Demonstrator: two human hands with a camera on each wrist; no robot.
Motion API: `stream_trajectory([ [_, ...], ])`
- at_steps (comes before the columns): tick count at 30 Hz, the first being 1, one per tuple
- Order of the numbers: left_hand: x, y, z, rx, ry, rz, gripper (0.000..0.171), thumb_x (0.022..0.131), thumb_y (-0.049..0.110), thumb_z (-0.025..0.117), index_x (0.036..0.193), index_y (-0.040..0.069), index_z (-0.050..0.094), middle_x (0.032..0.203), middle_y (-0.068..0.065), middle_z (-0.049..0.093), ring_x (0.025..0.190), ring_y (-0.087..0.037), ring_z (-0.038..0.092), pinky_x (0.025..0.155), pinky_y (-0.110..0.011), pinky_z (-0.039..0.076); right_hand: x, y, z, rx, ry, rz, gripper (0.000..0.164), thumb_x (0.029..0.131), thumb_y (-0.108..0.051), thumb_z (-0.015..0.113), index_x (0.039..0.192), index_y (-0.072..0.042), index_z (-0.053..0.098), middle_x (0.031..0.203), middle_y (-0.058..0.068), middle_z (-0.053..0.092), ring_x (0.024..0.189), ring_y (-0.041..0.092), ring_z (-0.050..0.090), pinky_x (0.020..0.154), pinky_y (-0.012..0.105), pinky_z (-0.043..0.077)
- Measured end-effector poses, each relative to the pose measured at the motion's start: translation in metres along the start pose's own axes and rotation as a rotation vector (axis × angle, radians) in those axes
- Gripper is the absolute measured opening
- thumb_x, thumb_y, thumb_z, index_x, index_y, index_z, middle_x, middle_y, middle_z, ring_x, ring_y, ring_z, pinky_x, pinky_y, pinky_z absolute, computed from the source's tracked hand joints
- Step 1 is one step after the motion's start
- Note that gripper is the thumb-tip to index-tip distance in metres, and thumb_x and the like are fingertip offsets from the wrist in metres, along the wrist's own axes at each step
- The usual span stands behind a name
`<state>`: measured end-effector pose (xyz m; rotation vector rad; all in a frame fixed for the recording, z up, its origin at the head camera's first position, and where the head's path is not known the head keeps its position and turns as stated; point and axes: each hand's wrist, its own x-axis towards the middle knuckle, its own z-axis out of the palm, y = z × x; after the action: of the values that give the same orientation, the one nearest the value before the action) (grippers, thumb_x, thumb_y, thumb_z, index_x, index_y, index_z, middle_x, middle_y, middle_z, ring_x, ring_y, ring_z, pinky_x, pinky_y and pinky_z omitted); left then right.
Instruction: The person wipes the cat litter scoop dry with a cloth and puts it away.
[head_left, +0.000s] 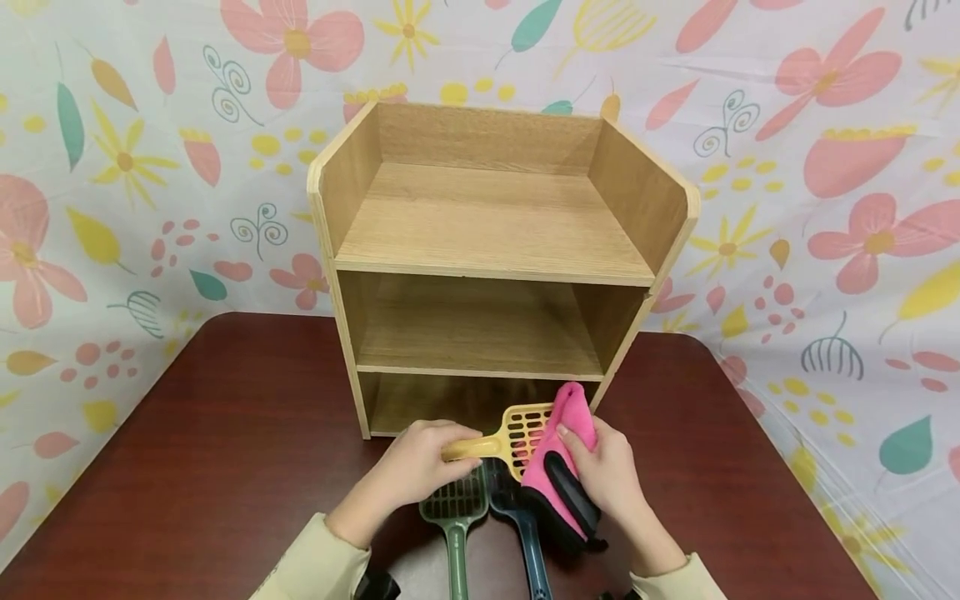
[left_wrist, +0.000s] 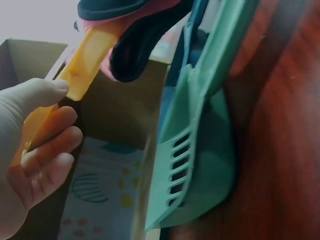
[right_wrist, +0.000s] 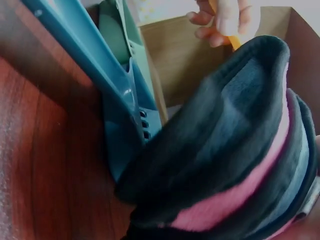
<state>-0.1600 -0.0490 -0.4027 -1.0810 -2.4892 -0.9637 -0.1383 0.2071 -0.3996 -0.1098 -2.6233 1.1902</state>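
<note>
My left hand (head_left: pixel 429 460) grips the handle of a yellow slotted litter scoop (head_left: pixel 525 427), held up in front of the shelf's lowest level. In my right hand (head_left: pixel 611 475) is a folded pink cloth with black trim (head_left: pixel 551 467), pinched by thumb and fingers against the scoop's head. The cloth hides part of that head. Below the hands, a green litter scoop (head_left: pixel 456 517) and a dark blue litter scoop (head_left: pixel 525 533) lie side by side on the table. The right wrist view shows the cloth's dark lining (right_wrist: pixel 240 100) close up.
A wooden shelf unit (head_left: pixel 480 275) with three levels stands at the table's back, just beyond the hands. The dark red table (head_left: pixel 225 467) extends to both sides. Behind hangs a patterned curtain (head_left: pixel 150 167).
</note>
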Motion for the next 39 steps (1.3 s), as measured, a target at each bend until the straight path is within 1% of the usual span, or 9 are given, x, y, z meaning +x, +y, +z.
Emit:
stream_trajectory([
  [4, -0.002, -0.004, -0.002, 0.031, 0.005, -0.011, 0.026, 0.083, 0.025, 0.072, 0.106, 0.012, 0.071, 0.097, -0.002, 0.073, 0.082, -0.013, 0.068, 0.072, -0.027, 0.054, 0.000, 0.000, 0.003, 0.098, -0.007, 0.087, 0.027, 0.093, -0.023, 0.060, 0.077, -0.001, 0.059, 0.053, -0.001, 0.046, 0.047, 0.007, 0.044, 0.044, 0.025, 0.040],
  [10, -0.007, -0.004, -0.005, 0.005, -0.025, -0.075, 0.026, 0.085, 0.027, 0.070, 0.108, 0.015, 0.071, 0.098, 0.001, 0.072, 0.078, -0.007, 0.064, 0.071, -0.026, 0.053, -0.001, 0.001, 0.003, 0.338, -0.063, 0.187, 0.031, 0.095, -0.025, 0.058, 0.089, 0.005, 0.062, 0.056, -0.001, 0.055, 0.048, 0.008, 0.052, 0.045, 0.027, 0.046],
  [15, -0.008, -0.003, -0.010, -0.048, -0.070, -0.071, 0.028, 0.086, 0.025, 0.068, 0.111, 0.012, 0.070, 0.098, -0.001, 0.072, 0.071, -0.002, 0.056, 0.067, -0.021, 0.049, 0.002, 0.004, -0.007, 0.354, -0.147, 0.200, 0.032, 0.095, -0.028, 0.057, 0.094, 0.003, 0.058, 0.059, -0.001, 0.055, 0.051, 0.010, 0.055, 0.048, 0.027, 0.048],
  [18, -0.008, -0.004, -0.015, -0.088, -0.107, -0.057, 0.029, 0.086, 0.024, 0.068, 0.112, 0.009, 0.070, 0.097, -0.001, 0.072, 0.066, 0.000, 0.051, 0.064, -0.017, 0.046, 0.008, 0.009, -0.015, 0.311, -0.237, 0.129, 0.031, 0.096, -0.028, 0.055, 0.097, 0.003, 0.057, 0.062, 0.000, 0.055, 0.053, 0.010, 0.055, 0.049, 0.027, 0.048],
  [22, -0.006, -0.005, -0.019, -0.144, -0.150, -0.039, 0.030, 0.086, 0.024, 0.069, 0.112, 0.009, 0.070, 0.096, 0.001, 0.071, 0.064, 0.001, 0.048, 0.062, -0.014, 0.043, 0.016, 0.011, -0.027, 0.239, -0.421, -0.048, 0.027, 0.096, -0.023, 0.056, 0.107, 0.001, 0.056, 0.071, 0.002, 0.058, 0.060, 0.007, 0.057, 0.053, 0.026, 0.049],
  [27, -0.002, -0.003, -0.020, -0.156, -0.139, -0.009, 0.028, 0.086, 0.025, 0.069, 0.111, 0.012, 0.071, 0.095, 0.004, 0.071, 0.069, -0.001, 0.050, 0.063, -0.015, 0.044, 0.029, 0.001, -0.034, 0.084, -0.621, -0.268, 0.022, 0.093, -0.026, 0.059, 0.110, -0.011, 0.057, 0.074, -0.001, 0.055, 0.066, 0.005, 0.054, 0.060, 0.023, 0.047],
  [32, -0.001, -0.003, -0.019, -0.115, -0.134, 0.001, 0.029, 0.085, 0.026, 0.069, 0.111, 0.013, 0.071, 0.098, 0.005, 0.071, 0.083, -0.007, 0.059, 0.073, -0.020, 0.047, 0.039, -0.014, -0.027, -0.109, -0.712, -0.432, 0.031, 0.093, -0.033, 0.060, 0.119, -0.018, 0.057, 0.076, -0.009, 0.053, 0.073, 0.003, 0.051, 0.068, 0.020, 0.044],
  [36, -0.002, -0.004, -0.018, -0.105, -0.131, 0.003, 0.030, 0.085, 0.027, 0.069, 0.110, 0.012, 0.071, 0.099, 0.004, 0.071, 0.091, -0.011, 0.062, 0.079, -0.025, 0.049, 0.043, -0.023, -0.018, -0.147, -0.777, -0.490, 0.041, 0.093, -0.028, 0.061, 0.131, -0.014, 0.053, 0.086, -0.009, 0.059, 0.077, 0.003, 0.052, 0.071, 0.020, 0.045],
  [39, -0.004, -0.005, -0.018, -0.113, -0.121, 0.014, 0.029, 0.084, 0.026, 0.070, 0.110, 0.012, 0.072, 0.098, 0.004, 0.071, 0.090, -0.012, 0.062, 0.079, -0.026, 0.049, 0.044, -0.029, -0.012, -0.173, -0.785, -0.526, 0.043, 0.091, -0.023, 0.064, 0.132, -0.015, 0.052, 0.093, -0.007, 0.061, 0.077, 0.004, 0.052, 0.070, 0.020, 0.046],
])
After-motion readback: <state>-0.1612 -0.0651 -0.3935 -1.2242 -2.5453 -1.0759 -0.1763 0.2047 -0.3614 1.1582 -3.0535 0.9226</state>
